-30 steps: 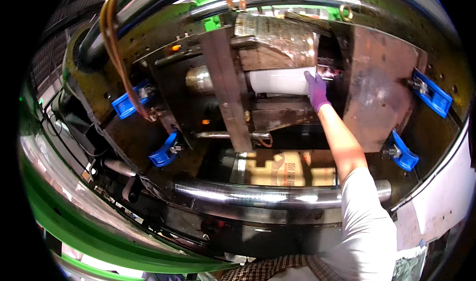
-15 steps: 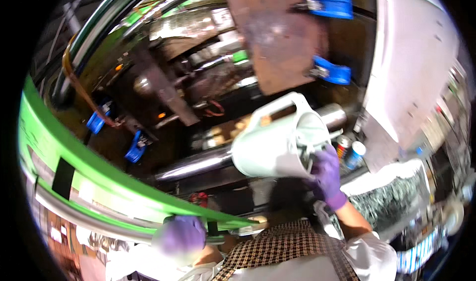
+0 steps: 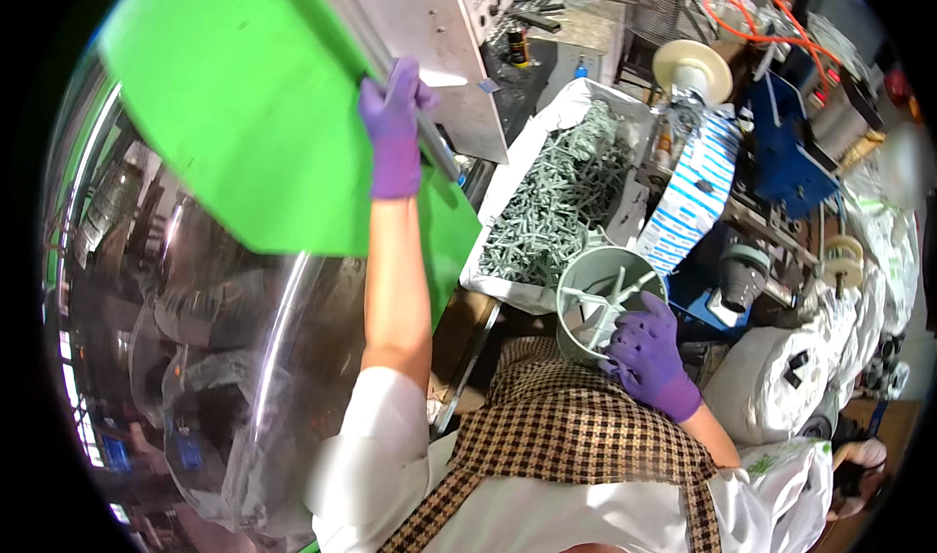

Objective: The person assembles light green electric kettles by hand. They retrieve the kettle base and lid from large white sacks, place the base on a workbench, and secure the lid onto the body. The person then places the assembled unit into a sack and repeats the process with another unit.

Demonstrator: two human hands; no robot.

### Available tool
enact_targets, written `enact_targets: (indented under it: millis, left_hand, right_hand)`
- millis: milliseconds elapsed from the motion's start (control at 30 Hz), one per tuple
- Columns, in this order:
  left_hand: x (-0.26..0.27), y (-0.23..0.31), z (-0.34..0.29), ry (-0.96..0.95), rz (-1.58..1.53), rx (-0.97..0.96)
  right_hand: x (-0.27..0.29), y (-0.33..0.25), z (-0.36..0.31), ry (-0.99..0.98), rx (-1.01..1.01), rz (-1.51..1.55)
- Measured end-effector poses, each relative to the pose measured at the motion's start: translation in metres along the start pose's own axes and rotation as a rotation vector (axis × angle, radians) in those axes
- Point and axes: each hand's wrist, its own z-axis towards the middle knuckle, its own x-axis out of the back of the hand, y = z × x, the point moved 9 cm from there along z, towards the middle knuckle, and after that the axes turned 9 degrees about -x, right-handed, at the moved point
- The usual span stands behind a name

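Observation:
My left hand [image 3: 393,123], in a purple glove, is closed around the grey handle bar [image 3: 439,151] along the edge of a bright green machine door [image 3: 249,123]. Close to my checked apron, my right hand [image 3: 647,356], gloved alike, holds a pale grey-green plastic pitcher [image 3: 569,330] by its rim. The pitcher's open mouth faces up, and a spoked plastic sprue [image 3: 607,304] crosses it. The right fingertips lie at the rim and sprue; I cannot tell which they press on. The pitcher's handle is out of sight.
Just beyond the pitcher stands a white-lined box [image 3: 500,223] heaped with grey-green plastic sprues [image 3: 561,202]. A blue-striped carton [image 3: 693,197], a blue metal stand [image 3: 786,158] and a wrapped white roll [image 3: 766,382] crowd the right. The door's clear window [image 3: 224,358] fills the lower left.
My view has turned right, away from the machine's open interior. The pitcher has come out of it, toward my apron. My left hand has risen onto the door's handle bar, and the door now covers the opening.

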Motion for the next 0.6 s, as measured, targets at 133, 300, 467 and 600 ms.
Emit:
enact_targets:
  millis: [133, 300, 467, 600]
  left_hand:
    - [-0.068, -0.067, 0.061, -0.106, -0.162, -0.093]
    - [-0.113, -0.120, 0.105, -0.068, -0.100, -0.160]
    - [-0.094, -0.096, 0.091, 0.089, 0.092, -0.436]
    - [-0.110, -0.008, 0.015, 0.289, 0.684, -1.125]
  right_hand:
    - [0.033, 0.002, -0.056, 0.126, -0.178, -0.063]
    - [0.038, 0.000, -0.108, 0.317, -0.453, -0.207]
    - [0.026, -0.011, -0.108, 0.329, -0.730, -0.170]
    - [0.007, -0.009, -0.109, 0.279, -0.804, -0.196]
